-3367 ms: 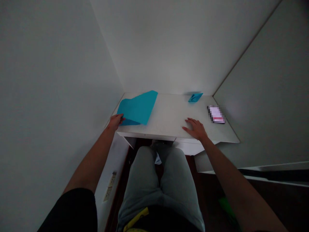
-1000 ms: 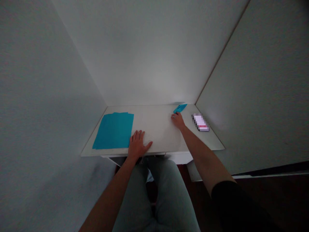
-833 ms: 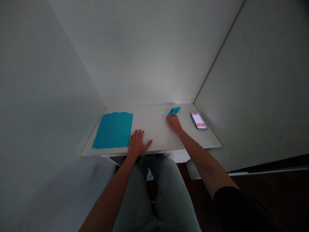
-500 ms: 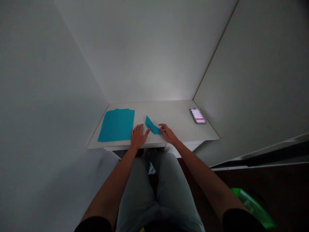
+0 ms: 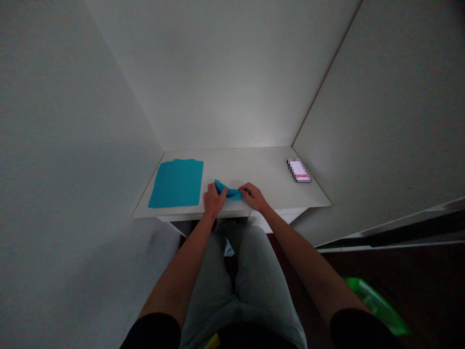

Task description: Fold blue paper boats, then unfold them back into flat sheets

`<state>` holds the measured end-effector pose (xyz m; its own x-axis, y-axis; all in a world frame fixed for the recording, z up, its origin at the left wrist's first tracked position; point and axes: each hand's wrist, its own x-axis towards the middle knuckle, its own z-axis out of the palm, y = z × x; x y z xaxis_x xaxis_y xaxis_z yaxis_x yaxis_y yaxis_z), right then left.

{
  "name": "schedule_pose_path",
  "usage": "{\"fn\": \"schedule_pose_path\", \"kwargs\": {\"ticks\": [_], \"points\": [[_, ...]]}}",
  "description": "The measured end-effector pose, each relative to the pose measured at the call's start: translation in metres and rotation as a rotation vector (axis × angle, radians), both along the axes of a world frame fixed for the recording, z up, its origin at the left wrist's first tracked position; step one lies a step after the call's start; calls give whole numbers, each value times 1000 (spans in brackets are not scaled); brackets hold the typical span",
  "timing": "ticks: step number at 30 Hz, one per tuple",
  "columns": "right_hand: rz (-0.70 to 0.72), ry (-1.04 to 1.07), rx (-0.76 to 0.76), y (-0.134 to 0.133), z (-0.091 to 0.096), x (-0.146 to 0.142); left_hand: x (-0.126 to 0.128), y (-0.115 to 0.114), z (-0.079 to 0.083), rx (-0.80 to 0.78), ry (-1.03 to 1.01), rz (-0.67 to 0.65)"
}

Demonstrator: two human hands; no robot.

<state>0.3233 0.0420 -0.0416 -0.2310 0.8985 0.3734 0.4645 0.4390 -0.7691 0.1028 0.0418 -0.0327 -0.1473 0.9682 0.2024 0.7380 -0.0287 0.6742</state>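
A small folded piece of blue paper [image 5: 232, 193] is held between my two hands, just above or on the white table [image 5: 254, 167]. My left hand [image 5: 214, 199] grips its left end, thumb on the near side and fingers curled. At the other end, my right hand [image 5: 253, 196] pinches the paper between thumb and fingertips. The paper is bent, with a fold opening along its upper side. Left of my left hand lies a stack of blue paper sheets [image 5: 177, 184], flat and slightly uneven at the far edge.
A phone [image 5: 299, 170] with a blurred screen lies at the table's right end. Walls close in the table at the back, left and right. A green translucent container [image 5: 378, 305] is on the floor at the lower right.
My left hand has moved right from beside the stack and taken hold of the paper's left end. The paper has bent and its fold shows more. My right hand still pinches it.
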Motion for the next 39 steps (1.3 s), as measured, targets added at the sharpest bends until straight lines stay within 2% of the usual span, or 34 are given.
{"fn": "schedule_pose_path", "kwargs": {"ticks": [4, 8, 13, 19, 26, 35, 39], "points": [[-44, -50, 135, 0, -6, 1, -5, 3, -5, -2, -223, -63], [-161, -107, 144, 3, -13, 2, -6, 6, -8, 62, -363, -89], [-303, -202, 142, 6, -13, -2, 7, 4, -10, 87, -522, -204], [-414, -220, 99, 3, -10, -3, 14, -2, -11, 120, -474, -302], [-422, -267, 74, 1, -6, -3, 14, -2, -11, 88, -540, -299], [-481, -341, 84, -5, -1, -6, 11, -7, -7, 81, -495, -436], [-470, -341, 134, -6, 0, -7, 11, -7, -7, 67, -499, -436]]}}
